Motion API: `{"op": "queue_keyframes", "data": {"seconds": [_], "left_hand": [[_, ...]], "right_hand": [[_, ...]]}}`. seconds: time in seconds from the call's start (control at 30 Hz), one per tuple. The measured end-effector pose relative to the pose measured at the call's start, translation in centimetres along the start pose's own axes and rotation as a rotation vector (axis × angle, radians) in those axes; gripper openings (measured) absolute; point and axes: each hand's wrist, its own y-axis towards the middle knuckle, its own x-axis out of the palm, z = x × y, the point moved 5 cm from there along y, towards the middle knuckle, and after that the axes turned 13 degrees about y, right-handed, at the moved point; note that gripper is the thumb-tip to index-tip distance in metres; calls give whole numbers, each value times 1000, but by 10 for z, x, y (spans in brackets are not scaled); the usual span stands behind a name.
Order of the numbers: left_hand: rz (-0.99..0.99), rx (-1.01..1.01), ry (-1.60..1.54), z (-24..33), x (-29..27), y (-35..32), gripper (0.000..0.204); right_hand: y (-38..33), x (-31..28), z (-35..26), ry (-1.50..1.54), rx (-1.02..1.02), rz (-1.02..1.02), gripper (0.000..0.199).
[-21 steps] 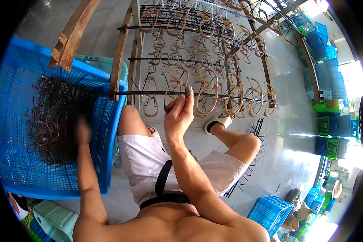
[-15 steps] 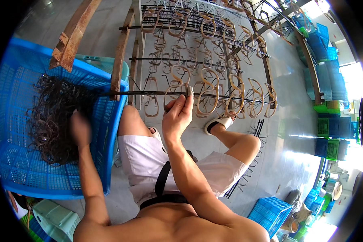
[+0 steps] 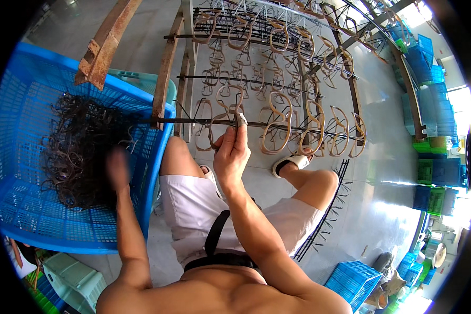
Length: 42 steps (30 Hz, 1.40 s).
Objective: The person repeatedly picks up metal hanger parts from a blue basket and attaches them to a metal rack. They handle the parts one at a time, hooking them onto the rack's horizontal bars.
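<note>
Inside the blue basket (image 3: 78, 246), my left hand (image 3: 118, 168) is over the right side of a tangled pile of dark spectacle frames (image 3: 70, 157). Motion smears its fingers; a pale curved piece (image 3: 128, 142) shows beside the fingertips. My right hand (image 3: 231, 157) is raised at the rack's near black rod (image 3: 193, 122), its fingers closed on the lower part of a tan spectacle frame (image 3: 229, 94) at that rod. A whitish wrap (image 3: 241, 120) covers one fingertip. To its right, several tan spectacle frames (image 3: 276, 123) hang along the same rod.
Rusty metal uprights (image 3: 167, 68) hold further rods of hanging frames behind. One rusty bar (image 3: 107, 47) juts over the basket's far edge. A spiked black rod (image 3: 324, 209) lies on the floor to my right. A smaller blue crate (image 3: 353, 282) stands at lower right.
My left hand has shifted right and slightly nearer over the pile. My right hand stays at the near rod by the same frame. The whole view has shifted slightly.
</note>
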Motion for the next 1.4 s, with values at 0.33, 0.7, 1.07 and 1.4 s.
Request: {"op": "queue_keyframes", "data": {"seconds": [0.33, 0.7, 1.07, 1.4], "left_hand": [[-62, -260, -318, 72, -23, -16, 42], [-12, -227, -296, 101, -36, -25, 41], [16, -196, -308, 101, -39, -29, 41], [23, -190, -286, 113, -45, -32, 42]], "right_hand": [[6, -6, 4, -46, -24, -11, 33], [3, -1, 3, -21, -59, -28, 32], [3, -1, 1, -20, -70, -36, 35], [3, 1, 6, -7, -68, 12, 30]]}}
